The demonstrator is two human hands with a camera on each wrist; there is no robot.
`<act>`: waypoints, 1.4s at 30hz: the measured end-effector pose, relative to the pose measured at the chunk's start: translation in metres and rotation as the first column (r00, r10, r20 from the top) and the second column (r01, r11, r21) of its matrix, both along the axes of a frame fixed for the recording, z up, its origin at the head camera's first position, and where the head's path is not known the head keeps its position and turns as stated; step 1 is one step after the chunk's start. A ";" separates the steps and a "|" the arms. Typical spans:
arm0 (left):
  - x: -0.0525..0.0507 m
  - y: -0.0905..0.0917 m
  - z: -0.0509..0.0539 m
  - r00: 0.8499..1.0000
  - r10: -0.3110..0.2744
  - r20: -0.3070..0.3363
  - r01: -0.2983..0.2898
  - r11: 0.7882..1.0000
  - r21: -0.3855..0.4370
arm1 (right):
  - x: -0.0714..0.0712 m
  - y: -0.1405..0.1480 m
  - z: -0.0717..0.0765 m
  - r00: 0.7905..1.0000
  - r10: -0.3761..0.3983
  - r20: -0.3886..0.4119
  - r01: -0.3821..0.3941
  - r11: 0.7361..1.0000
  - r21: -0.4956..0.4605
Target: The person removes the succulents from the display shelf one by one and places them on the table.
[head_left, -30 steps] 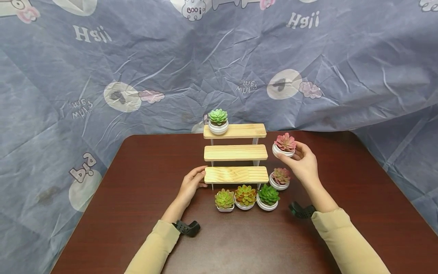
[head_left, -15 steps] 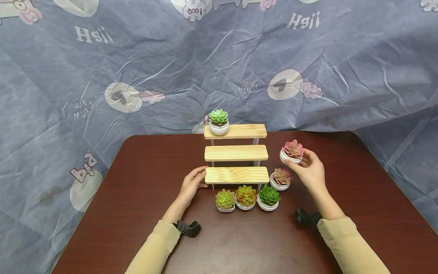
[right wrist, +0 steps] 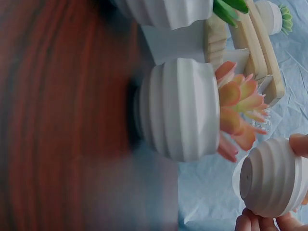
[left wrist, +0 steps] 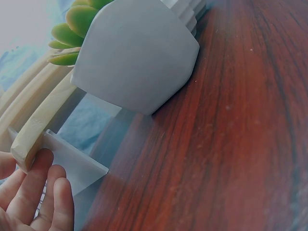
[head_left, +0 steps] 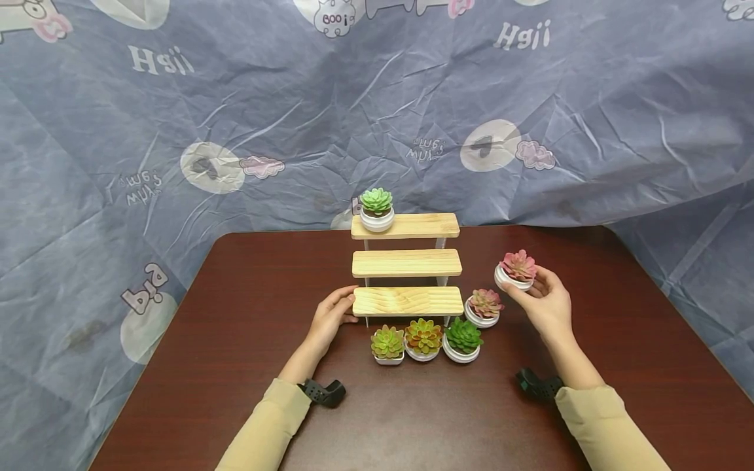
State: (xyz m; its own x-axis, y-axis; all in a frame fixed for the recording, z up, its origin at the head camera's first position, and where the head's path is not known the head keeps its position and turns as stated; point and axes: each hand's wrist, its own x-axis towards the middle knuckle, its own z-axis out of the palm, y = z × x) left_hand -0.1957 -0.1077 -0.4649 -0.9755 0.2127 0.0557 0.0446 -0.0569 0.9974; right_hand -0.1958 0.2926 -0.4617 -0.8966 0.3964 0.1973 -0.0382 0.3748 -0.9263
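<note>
My right hand [head_left: 548, 304] holds a pink potted succulent [head_left: 518, 267] by its white pot, raised to the right of a three-tier wooden shelf [head_left: 408, 263]. The right wrist view shows the ribbed pot [right wrist: 274, 178] between thumb and fingers, off the table. With thumb and fingers, my left hand [head_left: 326, 317] grips the left end of the lowest board [left wrist: 36, 127]. On the top board's left end sits a light green succulent [head_left: 377, 209]. Before the shelf stand a yellow-green succulent [head_left: 387, 345], an orange-green one [head_left: 422, 339], and a dark green one [head_left: 462, 339]. A reddish succulent [head_left: 484, 307] stands behind the last.
The dark red-brown table [head_left: 259, 275] reaches back to a blue-grey printed cloth [head_left: 330, 118]. The row of pots stands close along the shelf's front and right corner. Clear supports [left wrist: 77, 166] hold up the boards.
My right hand has moved rightward and toward me, bringing the pink succulent away from the shelf. My left hand stays on the lowest board, and the other pots have not moved.
</note>
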 end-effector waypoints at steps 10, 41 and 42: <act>0.000 0.000 0.000 1.000 0.000 0.008 0.000 1.000 0.005 | -0.005 0.024 -0.040 0.999 -0.043 -0.018 0.043 0.999 0.022; 0.000 0.000 -0.001 1.000 -0.005 -0.010 0.005 1.000 -0.004 | 0.040 0.003 0.001 0.977 -0.005 0.212 -0.016 0.995 0.097; 0.000 0.000 -0.001 1.000 -0.004 -0.009 0.004 1.000 -0.003 | 0.040 0.002 0.000 0.977 -0.004 0.214 -0.018 0.995 0.101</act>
